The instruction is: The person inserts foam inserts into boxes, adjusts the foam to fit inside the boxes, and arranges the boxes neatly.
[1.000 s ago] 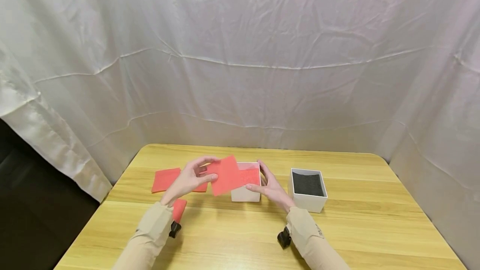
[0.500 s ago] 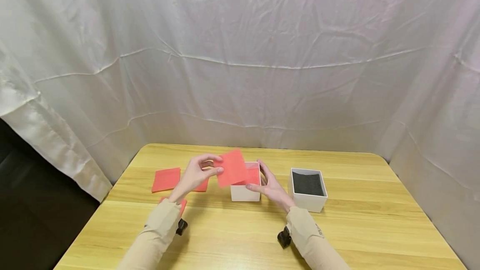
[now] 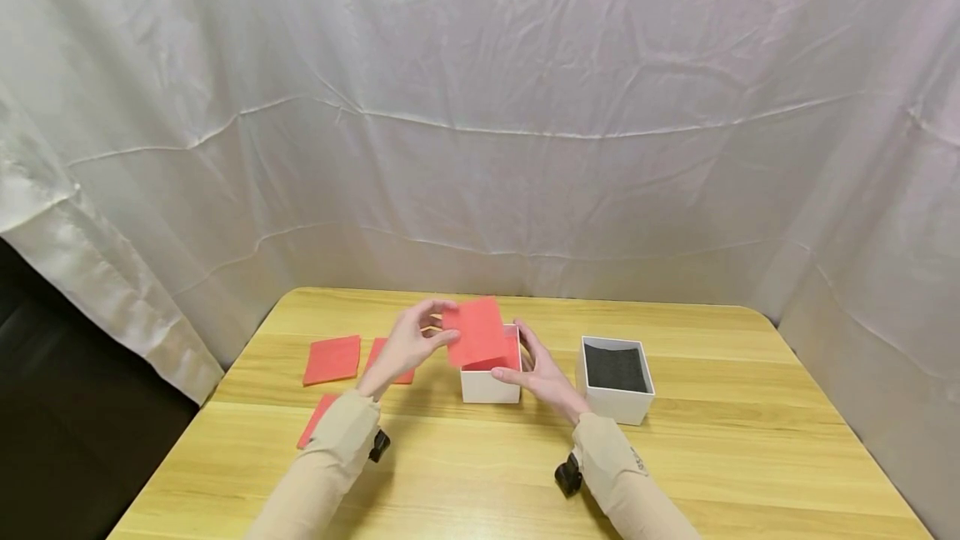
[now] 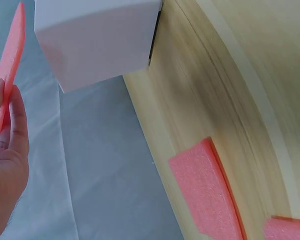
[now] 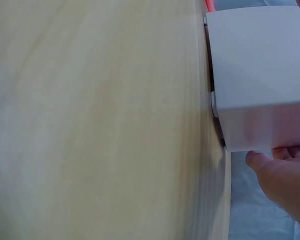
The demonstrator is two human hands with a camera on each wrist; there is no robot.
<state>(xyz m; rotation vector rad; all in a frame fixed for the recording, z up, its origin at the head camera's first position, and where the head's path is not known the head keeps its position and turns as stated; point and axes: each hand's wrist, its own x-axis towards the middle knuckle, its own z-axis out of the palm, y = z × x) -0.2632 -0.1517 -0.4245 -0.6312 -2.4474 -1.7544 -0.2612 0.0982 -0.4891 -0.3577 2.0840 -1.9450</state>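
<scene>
My left hand point(image 3: 408, 344) pinches a thin square red foam sheet point(image 3: 476, 330) by its left edge, thumb in front and fingers behind. The sheet is tilted over the open top of a white box point(image 3: 491, 387), covering part of the opening. More red foam point(image 3: 512, 350) shows inside that box; how many pieces cannot be seen. My right hand point(image 3: 551, 377) holds the box at its right side, with the thumb at the front corner. In the left wrist view the held foam sheet point(image 4: 11, 57) appears edge-on beside the box point(image 4: 97, 47).
Red foam squares lie on the wooden table point(image 3: 465, 473) at left: one at the back point(image 3: 332, 358), another partly behind my left wrist point(image 3: 375, 350), a third partly under my sleeve point(image 3: 317, 418). A second white box point(image 3: 618, 408) at right contains dark grey foam point(image 3: 615, 367).
My left hand has moved right with the red foam sheet, bringing it further over the white box. My right hand and both boxes have stayed in place.
</scene>
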